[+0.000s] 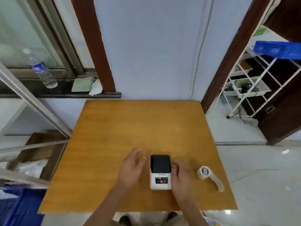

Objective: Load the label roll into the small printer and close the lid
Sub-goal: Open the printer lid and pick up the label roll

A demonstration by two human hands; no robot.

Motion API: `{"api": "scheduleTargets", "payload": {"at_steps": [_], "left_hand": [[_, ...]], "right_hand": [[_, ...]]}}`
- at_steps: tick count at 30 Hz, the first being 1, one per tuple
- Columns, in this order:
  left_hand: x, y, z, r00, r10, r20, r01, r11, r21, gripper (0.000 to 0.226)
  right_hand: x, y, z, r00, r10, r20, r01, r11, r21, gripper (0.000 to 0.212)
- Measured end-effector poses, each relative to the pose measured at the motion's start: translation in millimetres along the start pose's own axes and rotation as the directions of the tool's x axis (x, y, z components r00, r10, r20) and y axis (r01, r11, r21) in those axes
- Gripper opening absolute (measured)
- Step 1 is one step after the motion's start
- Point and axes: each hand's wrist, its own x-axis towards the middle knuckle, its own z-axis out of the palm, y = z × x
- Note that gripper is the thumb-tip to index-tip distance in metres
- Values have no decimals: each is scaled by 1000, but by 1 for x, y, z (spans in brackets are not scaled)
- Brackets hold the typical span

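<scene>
Loading is judged to be barely begun. The small printer (160, 172) is set near the front edge of the wooden table (130, 124), its dark lid (160, 163) seemingly down, though whether it is latched cannot be told, and a red light is shown on its front panel. The label roll (203, 172) is left lying on the table well to the right of the printer, apart from it, with a loose strip of labels trailed toward the front edge; it is touched by neither hand.

The left hand (132, 167) is held just beside the printer's left side with its fingers spread and nothing gripped; contact with the casing cannot be confirmed. The right hand (180, 176) is laid against the printer's right side, fingers curled loosely at the edge of the lid, but whether the casing is actually pinched cannot be told.

Opening the lid, seating the roll, feeding the strip and closing the lid are all judged still to be done.

Nothing else is found on the table, so the reach to the roll is unobstructed. A plastic bottle (41, 69) on the window ledge and a white wire rack (247, 85) by the doorway are kept well clear.
</scene>
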Motion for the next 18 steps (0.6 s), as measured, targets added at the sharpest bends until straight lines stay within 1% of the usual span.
{"api": "scheduleTargets", "payload": {"at_steps": [1, 2, 3, 4, 6, 8, 10, 11, 12, 13, 16, 18], "left_hand": [[3, -8, 10, 999, 30, -23, -30, 999, -22, 39], [3, -17, 20, 998, 49, -29, -49, 999, 12, 44], [4, -24, 27, 995, 100, -29, -99, 994, 54, 50], [3, -32, 30, 988, 157, -13, -154, 982, 105, 58], [-6, -44, 38, 965, 250, 73, -259, 954, 154, 69], [-6, -53, 44, 941, 302, 151, -331, 913, 238, 79], [-8, -55, 50, 927, 335, 169, -375, 854, 360, 93], [-11, -54, 53, 924, 344, 165, -382, 837, 393, 98], [-15, -53, 55, 926, 346, 151, -377, 831, 410, 99], [-17, -52, 57, 931, 338, 137, -364, 833, 416, 95], [-23, -50, 58, 938, 334, 94, -342, 842, 418, 78], [-27, -49, 57, 934, 346, 84, -349, 844, 406, 73]], "right_hand": [[6, 6, 5, 998, -48, -51, 48, 999, -4, 18], [10, 12, 9, 993, -91, -71, 89, 996, -31, 19], [15, 18, 11, 986, -142, -83, 142, 990, -15, 22], [20, 26, 11, 981, -177, -79, 177, 984, -1, 25], [16, 40, 11, 964, -264, -38, 265, 963, 44, 27], [16, 49, 13, 952, -304, -15, 304, 948, 90, 25], [21, 54, 17, 947, -320, -10, 318, 934, 161, 24], [21, 56, 18, 947, -322, -14, 319, 931, 178, 25], [19, 57, 19, 947, -320, -20, 319, 932, 175, 27], [17, 57, 19, 948, -318, -22, 317, 932, 178, 29], [5, 54, 17, 940, -340, -15, 339, 929, 152, 33], [-3, 54, 12, 934, -356, -4, 354, 927, 123, 36]]}}
